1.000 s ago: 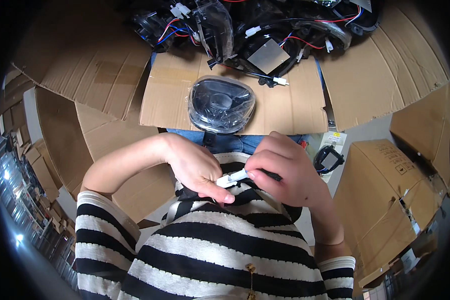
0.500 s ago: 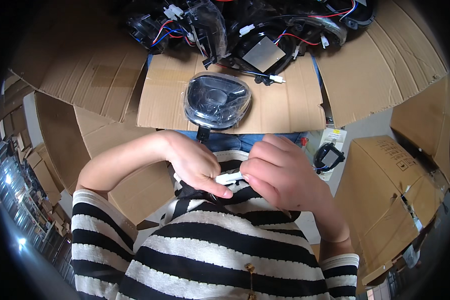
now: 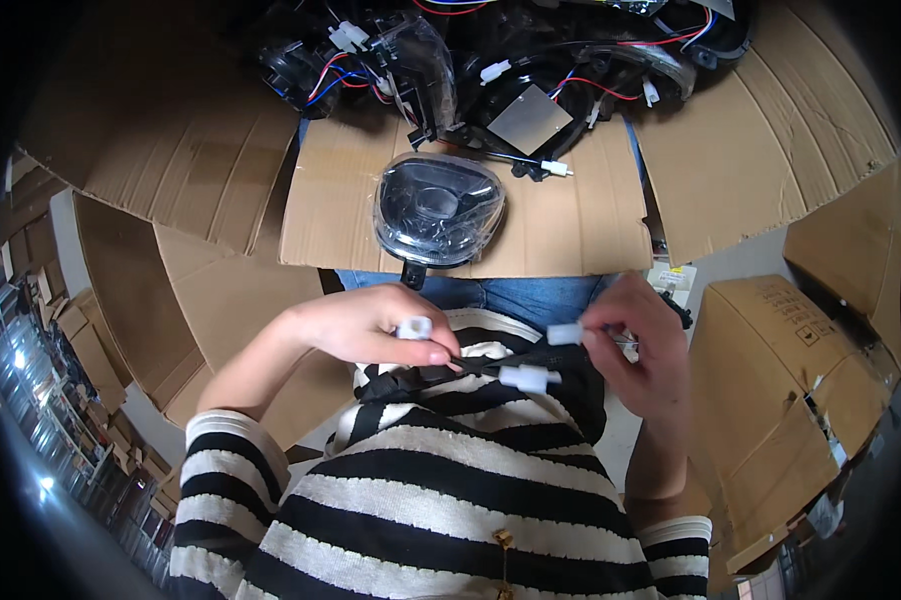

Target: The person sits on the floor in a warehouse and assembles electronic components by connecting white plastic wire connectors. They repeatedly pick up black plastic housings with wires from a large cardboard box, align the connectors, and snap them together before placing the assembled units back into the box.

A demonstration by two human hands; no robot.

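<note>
In front of my striped shirt my left hand (image 3: 376, 325) is closed, its thumb pressed on thin dark wires. A white plug connector (image 3: 414, 327) stands at the fingers of that hand. Another white connector (image 3: 529, 378) sticks out to the right of the thumb, just over the shirt. My right hand (image 3: 641, 345) pinches a third white wire connector (image 3: 565, 333) between thumb and fingertips, apart from the other two. How the wires run between the hands is hard to make out against the dark stripes.
Beyond my hands a film-wrapped black headlight (image 3: 439, 208) lies on a cardboard flap (image 3: 571, 225). Black lamp housings with coloured wires (image 3: 491, 90) are heaped in the open carton behind. A cardboard box (image 3: 771, 400) stands at the right, and more cardboard (image 3: 131, 290) at the left.
Both hands were together at one white connector piece. They have since moved apart, the right hand to the right with a connector, and separate white connectors now show.
</note>
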